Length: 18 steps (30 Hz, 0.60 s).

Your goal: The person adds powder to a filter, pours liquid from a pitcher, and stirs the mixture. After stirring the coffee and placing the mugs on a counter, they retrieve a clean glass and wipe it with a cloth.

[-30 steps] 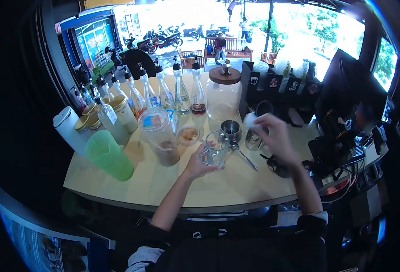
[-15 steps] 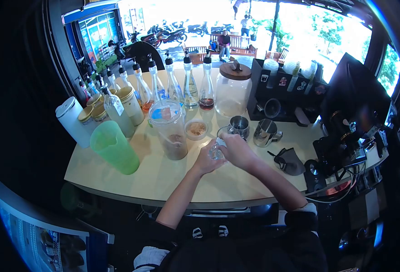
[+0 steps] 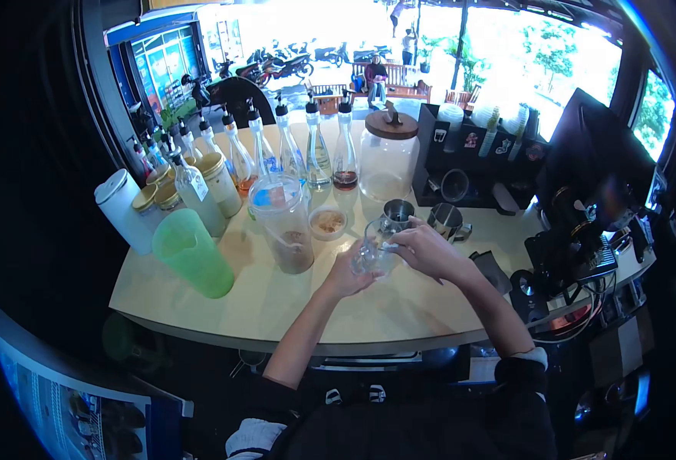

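Note:
Above the middle of the counter, my left hand (image 3: 350,271) is wrapped round a clear glass (image 3: 370,256) from its left side. My right hand (image 3: 428,250) is at the right side of the same glass, its fingers pinched together by the rim. A small whitish bit shows at those fingertips, too small to name. Just left of the glass sits a small white bowl (image 3: 328,223) with brownish contents. A tall clear container (image 3: 285,226) with a brown powder low inside stands left of the bowl. Behind my right hand are a metal cup (image 3: 398,208) and a metal pitcher (image 3: 446,221).
Several pump bottles (image 3: 318,157) line the back, beside a wooden-lidded jar (image 3: 388,165). A green pitcher (image 3: 193,251) and lidded canisters (image 3: 217,184) stand left. On the right are a black cup holder (image 3: 473,172), a dark cloth (image 3: 490,271) and a coffee machine (image 3: 583,222).
My right hand has shifted right and drawn back from over the glass, so more of the glass shows. The left hand keeps its hold. The view has shifted slightly.

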Available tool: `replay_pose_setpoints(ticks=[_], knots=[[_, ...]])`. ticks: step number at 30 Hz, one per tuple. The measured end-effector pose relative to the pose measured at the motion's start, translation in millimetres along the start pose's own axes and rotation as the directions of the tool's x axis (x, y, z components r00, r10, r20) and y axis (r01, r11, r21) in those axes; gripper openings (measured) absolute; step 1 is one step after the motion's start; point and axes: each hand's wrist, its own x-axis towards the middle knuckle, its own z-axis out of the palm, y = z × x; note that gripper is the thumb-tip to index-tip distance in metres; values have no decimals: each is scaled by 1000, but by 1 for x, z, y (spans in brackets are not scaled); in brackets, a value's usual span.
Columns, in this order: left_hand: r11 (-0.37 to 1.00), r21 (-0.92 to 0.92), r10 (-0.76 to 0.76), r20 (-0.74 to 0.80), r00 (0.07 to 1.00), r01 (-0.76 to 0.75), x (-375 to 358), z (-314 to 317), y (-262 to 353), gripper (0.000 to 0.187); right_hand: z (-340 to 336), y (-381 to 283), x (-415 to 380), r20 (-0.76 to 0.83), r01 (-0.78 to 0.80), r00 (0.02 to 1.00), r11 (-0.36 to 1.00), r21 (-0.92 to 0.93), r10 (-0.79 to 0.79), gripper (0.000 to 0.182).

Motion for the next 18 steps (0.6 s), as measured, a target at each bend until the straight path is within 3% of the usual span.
replay_pose_setpoints(ticks=[1,2,3,4,7,9,11,14,16,18], knots=[[997,-59,-39,21,999,41,0,1,-2,75,11,2,4,-12,3,1000,1000,-8,-3,22],[990,-119,-78,44,996,82,-1,2,-4,76,35,5,11,-296,171,940,985,-23,-170,23],[996,-78,-32,34,999,34,-1,1,-1,76,47,4,15,-552,324,770,942,-94,-320,25],[997,-74,-23,35,999,26,-3,1,-5,76,48,-3,13,-388,330,816,897,-295,-428,35],[996,-88,-10,46,999,15,-3,-1,-6,73,62,12,5,-354,388,763,821,-419,-542,44],[999,-22,28,56,998,-27,-1,-3,0,73,58,21,-1,-276,423,693,686,-591,-666,49],[997,52,61,71,996,-64,-1,-4,2,73,54,30,-9,-250,455,686,672,-585,-683,49],[993,23,118,11,993,-119,-1,0,-3,73,44,34,-20,-254,499,679,687,-529,-689,47],[996,-57,76,24,997,-75,-1,-1,-5,73,42,31,-18,-288,509,678,715,-479,-676,45],[996,-66,56,50,997,-52,-1,-1,-10,74,45,18,-8,-584,371,742,927,-52,-330,38]])
